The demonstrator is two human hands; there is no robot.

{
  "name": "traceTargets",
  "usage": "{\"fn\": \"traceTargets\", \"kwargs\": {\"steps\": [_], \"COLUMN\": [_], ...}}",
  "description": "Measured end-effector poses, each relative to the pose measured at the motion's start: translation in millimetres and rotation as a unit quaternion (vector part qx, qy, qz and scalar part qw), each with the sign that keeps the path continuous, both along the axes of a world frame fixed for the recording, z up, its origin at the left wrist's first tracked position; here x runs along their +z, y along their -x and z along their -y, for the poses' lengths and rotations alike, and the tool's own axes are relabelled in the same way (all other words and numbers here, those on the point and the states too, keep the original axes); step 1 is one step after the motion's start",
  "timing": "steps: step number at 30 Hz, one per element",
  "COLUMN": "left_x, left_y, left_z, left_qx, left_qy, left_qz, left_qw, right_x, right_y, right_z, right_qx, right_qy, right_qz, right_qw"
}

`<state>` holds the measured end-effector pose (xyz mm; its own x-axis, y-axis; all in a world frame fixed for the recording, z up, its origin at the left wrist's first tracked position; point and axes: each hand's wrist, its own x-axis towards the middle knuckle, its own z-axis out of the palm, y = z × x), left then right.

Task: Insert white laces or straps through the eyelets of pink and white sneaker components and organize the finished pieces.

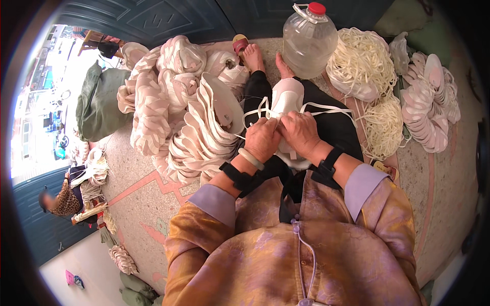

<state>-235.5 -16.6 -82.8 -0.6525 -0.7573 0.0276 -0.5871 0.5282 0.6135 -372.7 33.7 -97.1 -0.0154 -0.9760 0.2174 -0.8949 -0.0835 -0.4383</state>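
Observation:
A whitish-pink shoe upper point(288, 95) lies across my lap, toe pointing away from me. Over its middle my left hand point(262, 138) and my right hand point(300, 133) meet, with fingertips pinched close together at the lacing area. Both hands seem closed on the white shoelace point(331, 107), though the fingers hide the exact spot they grip. One lace end loops out to the left of the upper, and the other stretches right over my dark trouser leg. The heel part of the upper shows below my wrists.
Heaped shoe uppers point(204, 137) lie on the floor at left. A large clear bottle point(309, 43) with a red cap stands ahead. Piled laces point(361, 64) and more uppers point(429, 102) are at right. A green sack point(99, 102) and a seated person point(66, 196) are farther left.

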Motion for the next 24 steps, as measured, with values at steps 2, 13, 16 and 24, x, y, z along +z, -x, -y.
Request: {"fn": "traceTargets", "kwargs": {"steps": [2, 13, 16, 24], "left_x": [1, -14, -10, -15], "left_y": [-1, 4, 3, 8], "left_z": [0, 1, 0, -1], "left_qx": [-0.005, 0.055, 0.056, 0.054], "left_qy": [0.01, -0.02, -0.024, -0.038], "left_qz": [0.014, -0.027, -0.01, 0.035], "left_qw": [1.0, 0.998, 0.998, 0.997], "right_x": [0, 29, 46, -10], "right_y": [-2, 42, 95, 256], "right_z": [1, -35, -94, -352], "right_qx": [0.002, 0.157, 0.155, -0.089], "right_qy": [-0.008, 0.094, 0.043, -0.268], "right_qz": [-0.005, -0.05, -0.062, -0.116], "right_qw": [1.0, 0.982, 0.985, 0.952]}}
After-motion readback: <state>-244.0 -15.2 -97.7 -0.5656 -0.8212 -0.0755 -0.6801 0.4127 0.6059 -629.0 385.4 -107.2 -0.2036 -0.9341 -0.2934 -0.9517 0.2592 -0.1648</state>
